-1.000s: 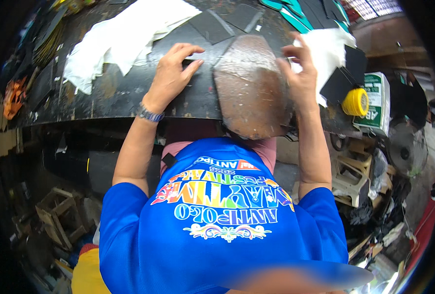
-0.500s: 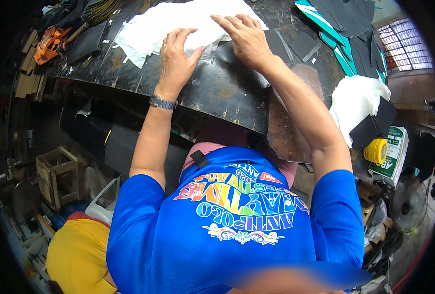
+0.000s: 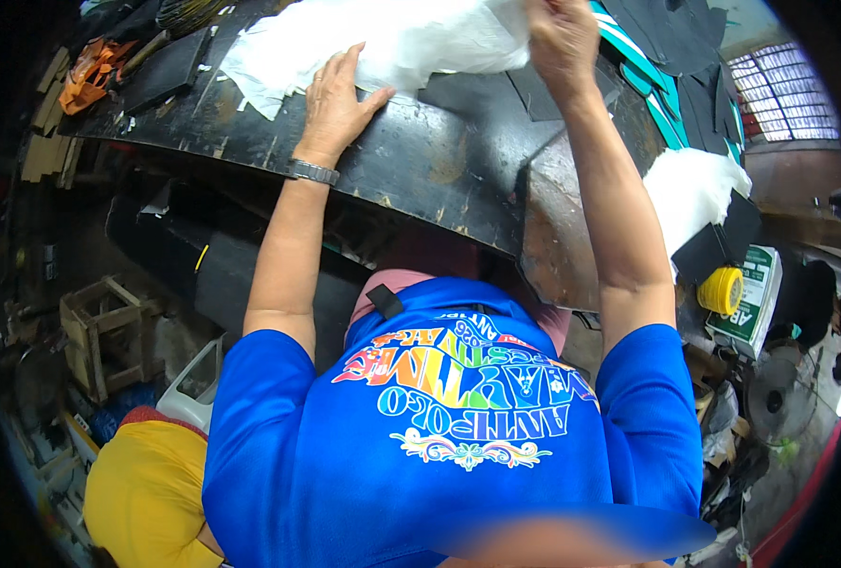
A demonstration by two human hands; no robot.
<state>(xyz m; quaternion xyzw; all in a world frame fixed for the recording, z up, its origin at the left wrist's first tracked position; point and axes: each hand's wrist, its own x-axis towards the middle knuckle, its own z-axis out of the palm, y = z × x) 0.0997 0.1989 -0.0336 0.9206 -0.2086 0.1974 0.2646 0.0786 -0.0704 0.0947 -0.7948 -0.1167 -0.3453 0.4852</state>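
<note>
A thin, wrinkled white sheet lies across the far side of the dark worktable. My left hand rests on the table at the sheet's near edge, its fingers stretched onto the white material and the thumb apart. At the sheet's right end my right hand is closed, with the edge of the white sheet in its curled fingers. That end looks raised and slightly blurred. Beneath my right hand lie flat black pieces.
Teal and black cut pieces lie at the far right. Near my right forearm are a brown board, another white sheet, a yellow roll and a green-white can. Orange material sits far left; a person in yellow is lower left.
My right hand has moved right and closed on the sheet's edge, drawing that end rightward and up. More bare tabletop shows beneath it. My left hand has flattened but stayed nearly in place.
</note>
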